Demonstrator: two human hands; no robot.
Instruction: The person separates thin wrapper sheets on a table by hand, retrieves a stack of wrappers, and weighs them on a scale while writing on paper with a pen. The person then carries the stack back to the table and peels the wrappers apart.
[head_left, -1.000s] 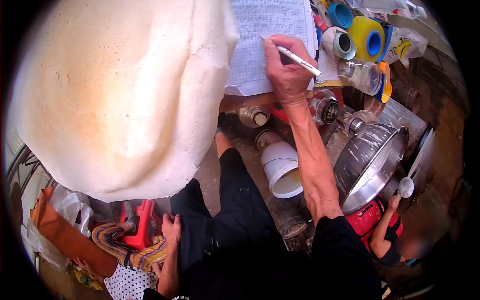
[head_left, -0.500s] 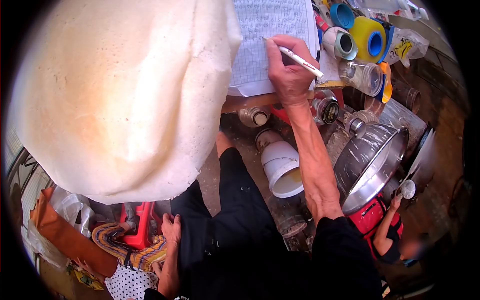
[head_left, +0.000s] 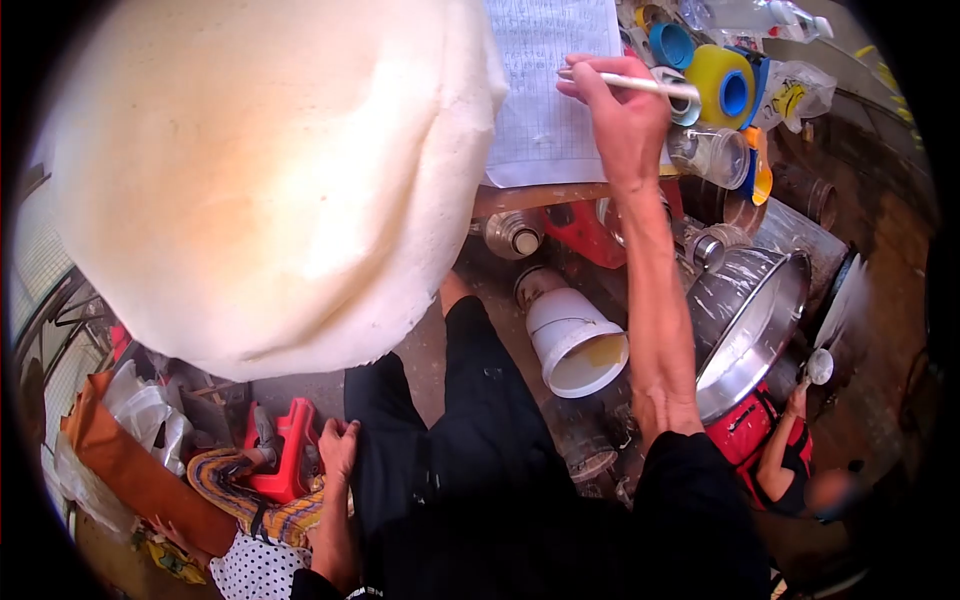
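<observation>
- White bucket [head_left: 562,325] at four o'clock
- Steel bowl [head_left: 738,290] at three o'clock
- Clear jar [head_left: 706,150] at two o'clock
- Red plastic stool [head_left: 293,445] at eight o'clock

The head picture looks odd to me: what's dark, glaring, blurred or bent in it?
In the head view, the corners are black and the surroundings bow outward, like a wide-angle lens; there too, the pale slab is washed out and the metal bowl shines; also in the head view, the black clothing loses detail, the pen looks smeared and the paper is too soft to read.
</observation>
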